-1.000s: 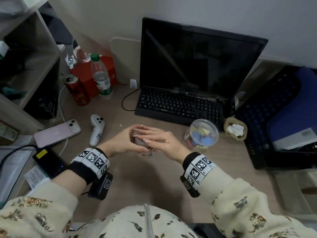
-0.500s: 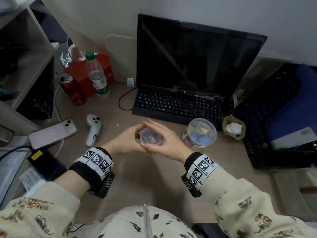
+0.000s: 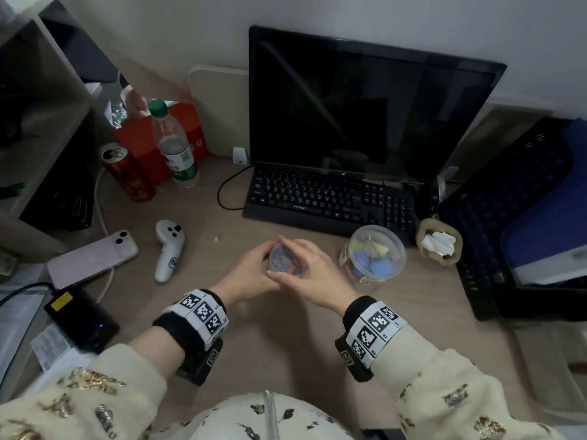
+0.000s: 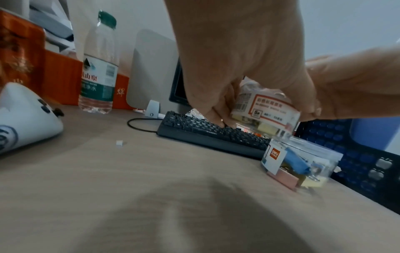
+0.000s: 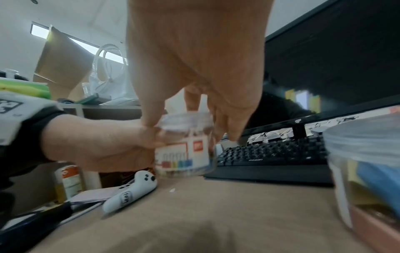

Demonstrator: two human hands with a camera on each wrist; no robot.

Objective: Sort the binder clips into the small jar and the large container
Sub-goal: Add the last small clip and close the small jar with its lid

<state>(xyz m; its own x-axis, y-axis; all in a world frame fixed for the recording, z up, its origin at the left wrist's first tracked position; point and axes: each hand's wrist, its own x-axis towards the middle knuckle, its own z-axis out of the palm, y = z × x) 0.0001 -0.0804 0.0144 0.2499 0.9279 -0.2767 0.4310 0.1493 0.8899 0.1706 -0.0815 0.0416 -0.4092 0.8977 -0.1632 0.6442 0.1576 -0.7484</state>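
Both my hands hold the small clear jar [image 3: 286, 260] of coloured binder clips just above the desk, in front of the keyboard. My left hand [image 3: 251, 274] grips its labelled body [image 5: 184, 157] from the left. My right hand [image 3: 317, 271] curls its fingers around the ribbed clear lid [image 5: 186, 119] from the right. In the left wrist view the jar [image 4: 266, 113] tilts slightly. The large clear container [image 3: 373, 255] stands just right of my hands with its lid on and holds big blue, yellow and pink clips [image 4: 301, 164]. No loose clips show on the desk.
A black keyboard [image 3: 327, 201] and monitor [image 3: 365, 103] stand behind my hands. To the left lie a white controller [image 3: 168, 249], a pink phone [image 3: 92, 258] and a black power bank [image 3: 82, 315]. A bottle [image 3: 174, 147] and a red can [image 3: 127, 173] stand far left. A small basket [image 3: 438, 242] and a black crate [image 3: 521, 217] are on the right.
My right hand slid from covering the jar's top to its right side, so the clips inside now show from above. The jar stays between both hands.
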